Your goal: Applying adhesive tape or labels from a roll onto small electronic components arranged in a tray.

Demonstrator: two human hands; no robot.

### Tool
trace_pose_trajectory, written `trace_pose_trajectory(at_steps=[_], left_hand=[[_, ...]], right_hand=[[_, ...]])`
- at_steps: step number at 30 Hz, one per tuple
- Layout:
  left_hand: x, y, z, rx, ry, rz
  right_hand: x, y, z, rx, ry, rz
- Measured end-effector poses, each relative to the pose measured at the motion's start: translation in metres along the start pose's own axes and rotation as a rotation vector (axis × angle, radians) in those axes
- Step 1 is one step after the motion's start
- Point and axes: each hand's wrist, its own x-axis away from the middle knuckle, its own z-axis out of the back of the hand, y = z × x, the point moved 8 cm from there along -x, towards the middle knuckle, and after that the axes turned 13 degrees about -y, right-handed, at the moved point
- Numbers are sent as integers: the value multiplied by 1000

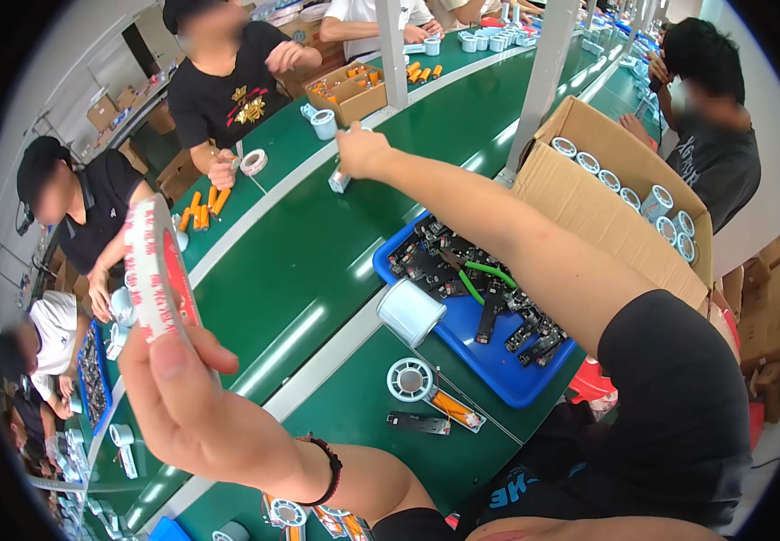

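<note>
Closest, at left of frame, the left hand (173, 383) pinches a white-and-red tape roll (157, 270) upright between thumb and fingers. Upper centre, the right hand (360, 151) closes on a small white part (339, 180) at the green belt (291, 261) (not yet lifted clear). Blue tray (489, 352) remains full.

Blue tray (498, 365), cardboard box (588, 216)

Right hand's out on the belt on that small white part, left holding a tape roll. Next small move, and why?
Probably lift the small white part and draw it back: the right hand already closes on it at full reach, while the left hand holds the tape roll raised near the body.
</note>
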Motion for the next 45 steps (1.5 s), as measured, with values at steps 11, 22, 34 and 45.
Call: trace_pose_trajectory(at_steps=[11, 22, 34, 45], left_hand=[[2, -24, -72, -27, -378, 130], [37, -192, -159, -706, -697, 270], [62, -237, -159, -712, -673, 227], [30, -140, -163, 36, -580, 407]], right_hand=[[263, -25, 100, 220, 467, 1291], [293, 20, 104, 4, 450, 1277], [266, 40, 90, -139, 76, 1058], [283, 34, 103, -321, 118, 1028]])
